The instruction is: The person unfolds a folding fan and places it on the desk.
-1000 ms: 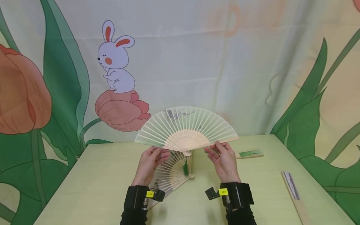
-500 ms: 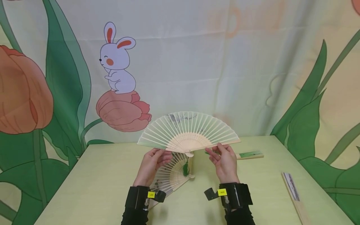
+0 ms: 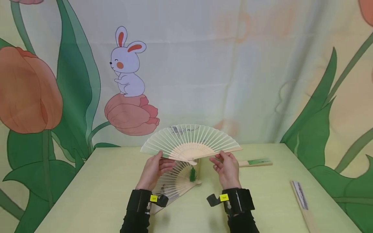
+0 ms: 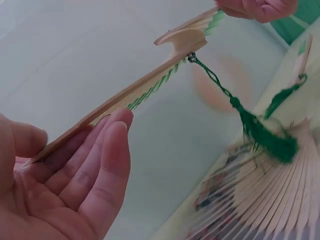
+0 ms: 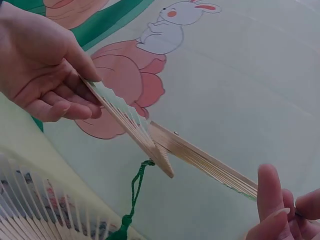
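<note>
A pale green folding fan (image 3: 190, 142) with bamboo ribs is spread wide and held above the table between both hands. My left hand (image 3: 155, 168) pinches its left outer rib (image 4: 100, 107). My right hand (image 3: 225, 166) pinches the right outer rib (image 5: 215, 167). A green tassel (image 3: 192, 174) hangs from the pivot (image 4: 182, 40). Below it, a second spread fan (image 3: 175, 184) lies flat on the table, partly hidden by my left wrist.
The table (image 3: 96, 187) is pale yellow-green. A folded fan (image 3: 254, 162) lies at the back right, and another folded fan (image 3: 303, 202) lies near the right edge. A cloth backdrop with a rabbit (image 3: 128, 69) and tulips hangs behind the table.
The held fan has come down a little toward the table and tilted flatter, with both hands still on its outer ribs. The head view has shifted slightly.
</note>
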### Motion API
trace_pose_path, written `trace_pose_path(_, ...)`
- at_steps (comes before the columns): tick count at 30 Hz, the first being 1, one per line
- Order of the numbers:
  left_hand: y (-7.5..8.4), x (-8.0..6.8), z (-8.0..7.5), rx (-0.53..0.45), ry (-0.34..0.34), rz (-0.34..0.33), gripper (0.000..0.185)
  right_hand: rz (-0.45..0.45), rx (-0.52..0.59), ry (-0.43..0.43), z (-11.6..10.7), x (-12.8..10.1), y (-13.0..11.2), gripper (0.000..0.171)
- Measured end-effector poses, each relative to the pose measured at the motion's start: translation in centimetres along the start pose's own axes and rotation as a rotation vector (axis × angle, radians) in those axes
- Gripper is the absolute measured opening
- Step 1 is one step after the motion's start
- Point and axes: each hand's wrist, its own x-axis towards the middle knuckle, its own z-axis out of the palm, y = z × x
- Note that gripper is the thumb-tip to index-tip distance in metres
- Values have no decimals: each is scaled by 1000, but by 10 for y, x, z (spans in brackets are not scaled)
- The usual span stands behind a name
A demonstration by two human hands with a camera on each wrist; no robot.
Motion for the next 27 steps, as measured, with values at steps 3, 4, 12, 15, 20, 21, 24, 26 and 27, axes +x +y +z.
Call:
trace_pose_path(3, 1, -3, -15, 33, 32, -11, 41, 6, -25, -24, 12, 3, 6, 14)
trace_pose_path(4, 2, -5, -20, 39, 47, -11, 41, 6, -35, -36, 17, 3, 8, 15)
trace_pose_path(12, 14, -25, -57, -56, 133, -4, 42, -26, -137, -137, 71, 0, 15, 18)
trace_pose_path(15, 23, -33, -74, -85, 173, 10, 42, -22, -171, -184, 91, -2, 21, 18)
trace_pose_path(20, 33, -49, -100, -68, 206, 12, 44, 4, -226, -231, 117, -5, 37, 17)
trace_pose_path(21, 34, -52, -104, -66, 211, 10, 44, 14, -236, -240, 122, -5, 41, 16)
trace_pose_path(24, 34, -61, -116, -88, 229, -5, 42, 41, -257, -272, 132, -3, 54, 15)
trace_pose_path(26, 32, -65, -121, -115, 248, -12, 41, 56, -270, -297, 136, 0, 64, 15)
trace_pose_path(27, 31, -67, -123, -127, 258, -16, 41, 62, -278, -305, 138, 1, 70, 15)
